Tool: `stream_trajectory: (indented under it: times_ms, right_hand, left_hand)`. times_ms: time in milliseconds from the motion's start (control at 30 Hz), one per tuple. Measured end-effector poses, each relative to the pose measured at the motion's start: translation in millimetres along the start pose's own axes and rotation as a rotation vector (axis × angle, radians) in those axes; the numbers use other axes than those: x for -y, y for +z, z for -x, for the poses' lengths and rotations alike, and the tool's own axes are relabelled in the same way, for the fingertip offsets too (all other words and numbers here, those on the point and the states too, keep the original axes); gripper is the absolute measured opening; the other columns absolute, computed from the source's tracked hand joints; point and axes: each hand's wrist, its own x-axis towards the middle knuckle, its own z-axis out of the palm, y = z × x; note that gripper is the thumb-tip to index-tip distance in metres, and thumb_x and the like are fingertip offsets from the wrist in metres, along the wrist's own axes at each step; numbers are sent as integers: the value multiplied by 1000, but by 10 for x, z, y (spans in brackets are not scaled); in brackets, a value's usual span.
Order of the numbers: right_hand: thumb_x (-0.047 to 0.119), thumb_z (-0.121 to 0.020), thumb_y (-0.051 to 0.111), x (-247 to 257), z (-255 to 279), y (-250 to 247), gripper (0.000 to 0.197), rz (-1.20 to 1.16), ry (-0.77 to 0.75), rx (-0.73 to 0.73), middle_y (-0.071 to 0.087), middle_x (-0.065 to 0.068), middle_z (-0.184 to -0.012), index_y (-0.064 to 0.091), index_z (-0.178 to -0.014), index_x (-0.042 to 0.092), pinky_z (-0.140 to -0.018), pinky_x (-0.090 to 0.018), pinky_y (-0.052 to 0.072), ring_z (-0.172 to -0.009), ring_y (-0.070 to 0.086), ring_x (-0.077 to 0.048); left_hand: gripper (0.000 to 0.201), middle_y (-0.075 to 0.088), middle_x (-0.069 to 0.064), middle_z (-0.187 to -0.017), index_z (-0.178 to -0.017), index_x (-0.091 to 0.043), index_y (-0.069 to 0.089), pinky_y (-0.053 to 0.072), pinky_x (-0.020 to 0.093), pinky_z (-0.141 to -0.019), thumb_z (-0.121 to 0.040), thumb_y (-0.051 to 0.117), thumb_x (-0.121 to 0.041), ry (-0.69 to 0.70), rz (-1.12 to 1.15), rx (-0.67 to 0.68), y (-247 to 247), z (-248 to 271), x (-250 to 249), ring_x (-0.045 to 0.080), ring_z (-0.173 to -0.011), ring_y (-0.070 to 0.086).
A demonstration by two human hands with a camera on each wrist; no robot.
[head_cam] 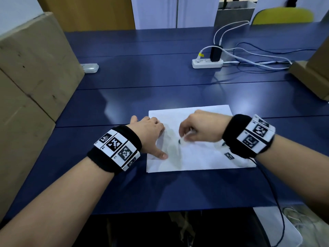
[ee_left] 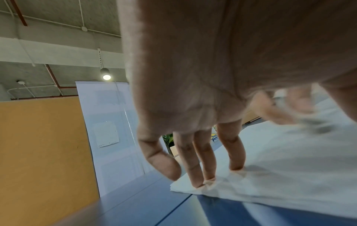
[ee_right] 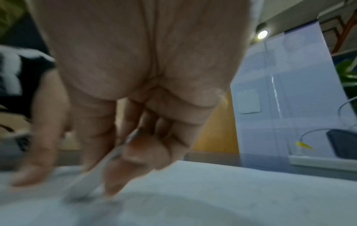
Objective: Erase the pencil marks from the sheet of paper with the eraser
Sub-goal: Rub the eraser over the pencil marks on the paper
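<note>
A white sheet of paper (head_cam: 199, 157) lies on the blue table (head_cam: 142, 97) near its front edge. My left hand (head_cam: 156, 138) presses the sheet's left edge with straight, spread fingers (ee_left: 193, 160) on the paper (ee_left: 289, 175). My right hand (head_cam: 201, 127) is over the sheet's middle and pinches a slim white eraser (head_cam: 187, 136), blurred by motion. In the right wrist view the eraser (ee_right: 90, 175) runs from thumb and fingers (ee_right: 135, 145) down to the paper (ee_right: 212, 191). Grey smudging lies beside its tip; I cannot tell marks from shadow.
Large cardboard boxes (head_cam: 32, 77) stand along the left, and another box (head_cam: 313, 72) sits at the right. A white power strip (head_cam: 207, 63) with a black adapter and trailing cables lies behind the sheet. A small white case (head_cam: 90, 68) rests at the far left.
</note>
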Motion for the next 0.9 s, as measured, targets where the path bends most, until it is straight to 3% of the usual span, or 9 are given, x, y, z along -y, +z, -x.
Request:
stream_trajectory:
  times_ms: [67, 133, 333, 400, 467, 533, 667, 767, 900]
  right_hand:
    - [24, -87, 71, 100, 107, 57, 13, -59, -77, 197, 70, 4, -79, 74, -100, 24, -62, -11, 42, -66, 61, -13]
    - [26, -86, 73, 124, 139, 67, 13, -104, -93, 273, 73, 1, -79, 75, -99, 25, -64, -17, 47, -68, 65, -19]
    - [25, -92, 63, -19, -113, -54, 15, 11, 97, -97, 70, 3, -94, 71, -104, 20, -80, -32, 49, -91, 58, -19]
    - [24, -90, 65, -4, -61, -34, 14, 5, 54, -17, 71, 7, -87, 72, -102, 21, -78, -30, 51, -87, 63, -20]
    - [24, -87, 69, 89, 46, 9, 12, -11, -19, 154, 67, 15, -70, 73, -99, 23, -69, -22, 50, -73, 66, -15]
    - [27, -87, 71, 151, 107, 35, 11, -5, -60, 242, 63, 16, -66, 73, -98, 25, -63, -16, 44, -68, 64, -10]
    - [26, -91, 66, 13, -45, -42, 16, 20, 47, 19, 73, 3, -89, 72, -104, 21, -78, -30, 52, -87, 66, -20]
    - [31, -92, 63, -80, -85, -64, 17, 48, 105, -81, 71, 4, -89, 71, -103, 20, -77, -35, 53, -89, 63, -20]
    - [28, -87, 70, 63, 82, 34, 12, -32, -53, 215, 67, 14, -71, 73, -98, 27, -69, -26, 51, -73, 66, -20]
  left_hand:
    - [96, 40, -3, -137, -136, -24, 43, 30, 46, -93, -63, 56, -86, 10, -10, 3, 10, -4, 2, 20, -126, 37]
    - [93, 36, -3, -141, -133, -23, 46, 30, 45, -93, -64, 57, -84, 19, -3, 0, 8, -9, -9, 19, -128, 36]
    - [92, 28, -8, -150, -135, -20, 47, 29, 44, -91, -68, 58, -81, 30, 0, 0, 1, -2, -22, 15, -131, 38]
    - [91, 31, -7, -148, -134, -20, 47, 29, 44, -91, -67, 58, -81, 31, -16, -2, -10, -6, -26, 15, -129, 40]
    - [91, 35, -6, -144, -132, -19, 47, 30, 45, -91, -66, 59, -81, 29, -20, 2, -17, -11, -35, 17, -127, 42]
    - [91, 38, -6, -139, -130, -18, 47, 31, 45, -91, -65, 60, -81, 32, -16, 4, -21, -20, -41, 17, -125, 45]
    - [85, 41, -6, -133, -124, -19, 50, 29, 43, -84, -65, 60, -81, 35, -8, 8, -27, -31, -36, 16, -120, 47]
    - [83, 42, -7, -130, -121, -20, 51, 30, 42, -86, -65, 61, -81, 30, 0, 12, -24, -30, -34, 15, -118, 48]
    - [93, 39, -7, -137, -131, -19, 47, 31, 45, -91, -64, 60, -82, 28, 7, 11, -18, -30, -21, 16, -123, 45]
